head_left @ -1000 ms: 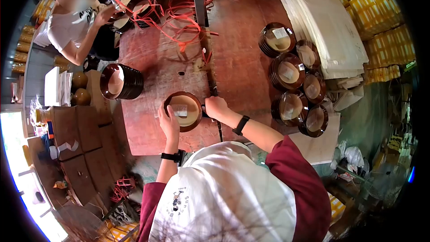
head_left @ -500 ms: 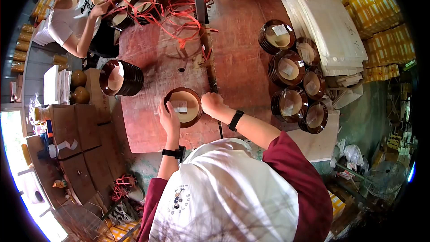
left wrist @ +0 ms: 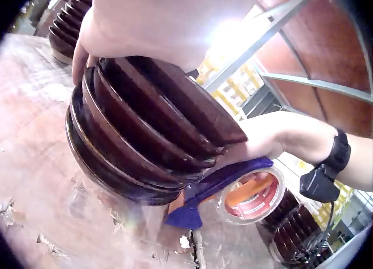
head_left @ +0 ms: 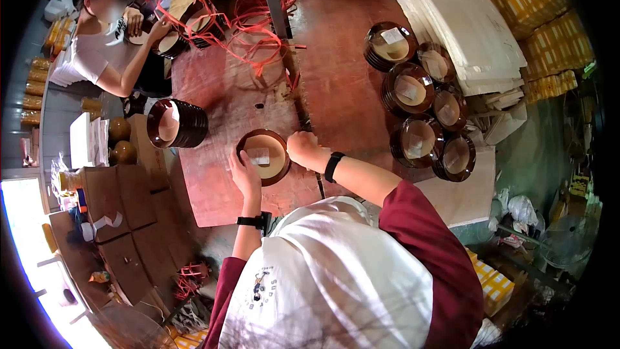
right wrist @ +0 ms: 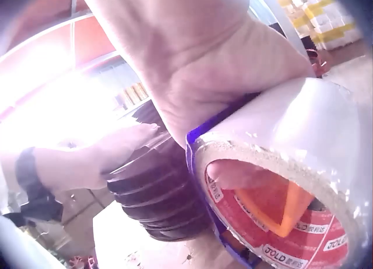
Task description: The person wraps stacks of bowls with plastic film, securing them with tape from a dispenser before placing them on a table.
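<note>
A stack of brown glazed bowls with cream insides stands before me on the red table, a pale label in the top one. My left hand grips the stack's left side, its thumb over the rim. In the left wrist view the bowls lean, nested in several layers. At the stack's right side, my right hand holds a purple tape dispenser. Its big roll of clear packing tape fills much of the right wrist view, an orange part inside the core.
More bowl stacks stand at the right beside white boards. Another bowl stack leans on the table's left side. Red strapping lies tangled at the back, near a metal post. Another person handles bowls at the back left.
My right hand has moved slightly up along the stack's right side, and the dispenser is now hidden behind it in the head view. My left hand stays. The other person's hands have shifted.
</note>
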### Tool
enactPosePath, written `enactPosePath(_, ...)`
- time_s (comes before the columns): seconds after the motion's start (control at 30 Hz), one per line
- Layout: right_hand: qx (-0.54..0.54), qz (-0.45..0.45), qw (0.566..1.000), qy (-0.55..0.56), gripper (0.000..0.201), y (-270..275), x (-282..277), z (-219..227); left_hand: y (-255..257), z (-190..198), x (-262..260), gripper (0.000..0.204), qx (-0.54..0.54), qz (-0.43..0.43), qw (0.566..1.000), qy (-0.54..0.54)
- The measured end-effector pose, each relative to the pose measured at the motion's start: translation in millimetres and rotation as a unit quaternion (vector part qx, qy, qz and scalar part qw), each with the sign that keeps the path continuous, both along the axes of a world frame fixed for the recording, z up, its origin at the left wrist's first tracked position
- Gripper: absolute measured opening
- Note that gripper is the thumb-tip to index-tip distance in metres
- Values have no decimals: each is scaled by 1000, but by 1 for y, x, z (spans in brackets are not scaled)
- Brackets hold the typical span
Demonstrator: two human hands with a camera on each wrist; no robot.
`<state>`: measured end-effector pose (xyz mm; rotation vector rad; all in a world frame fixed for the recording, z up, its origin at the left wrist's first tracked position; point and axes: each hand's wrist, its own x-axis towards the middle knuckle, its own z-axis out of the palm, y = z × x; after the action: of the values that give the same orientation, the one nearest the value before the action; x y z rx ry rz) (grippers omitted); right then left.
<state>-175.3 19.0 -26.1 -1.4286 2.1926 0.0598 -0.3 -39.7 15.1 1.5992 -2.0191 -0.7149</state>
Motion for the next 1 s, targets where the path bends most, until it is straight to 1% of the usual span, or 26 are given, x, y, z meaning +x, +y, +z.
enactPosePath(0.03,19,20,999,25,23,-4,2,-5,0,-2,1,45,-5,-3,1000,6)
enactPosePath(0.07,1,20,999,35,21,-3,3,-10,1,-4,3,45,-9,-7,1000,11)
enactPosePath(0.13,-36,19,998,57,18,0,2,4,2,-3,2,45,-5,1,1000,12)
enactPosePath(0.17,-28,32,998,43,17,2,0,14,1,-1,1,45,-3,5,1000,13)
enactPosePath(0.27,22,58,995,83,16,1,2,12,0,-6,3,45,-11,-4,1000,18)
enactPosePath(0.3,5,32,998,58,17,1,3,17,2,-1,3,45,-2,-1,1000,19)
enactPosePath(0.37,-18,27,996,83,16,4,8,14,5,9,-1,45,16,1,1000,19)
enactPosePath(0.4,-30,23,994,98,16,4,8,13,4,4,2,45,-1,-4,1000,14)
enactPosePath(0.43,-43,29,992,118,16,6,8,22,0,-5,3,45,-19,-9,1000,11)
enactPosePath(0.47,-17,48,992,116,17,6,6,29,-1,-14,6,45,-36,-14,999,7)
enactPosePath(0.53,36,86,990,109,18,4,3,41,3,-2,2,46,-6,-4,1000,14)
enactPosePath(0.57,36,76,990,111,20,2,4,37,4,4,0,47,9,2,1000,17)
enactPosePath(0.67,35,58,990,123,27,-3,8,17,5,2,2,48,7,-3,1000,16)
enactPosePath(0.73,33,55,988,144,31,-3,9,17,4,3,-1,48,2,-3,1000,7)
enactPosePath(0.77,43,62,988,135,31,-2,9,17,5,3,0,48,0,-3,1000,2)
enactPosePath(0.83,60,74,988,119,33,-2,4,37,3,-2,2,45,-21,-14,1000,-3)
enactPosePath(0.9,84,86,981,152,32,-1,7,52,3,-6,5,43,-32,-18,999,-3)
enactPosePath(0.93,95,91,977,169,31,-2,7,57,3,-6,5,43,-34,-17,999,-1)
enactPosePath(1.0,124,84,976,159,34,-6,8,61,3,-6,5,44,-35,-17,999,-5)
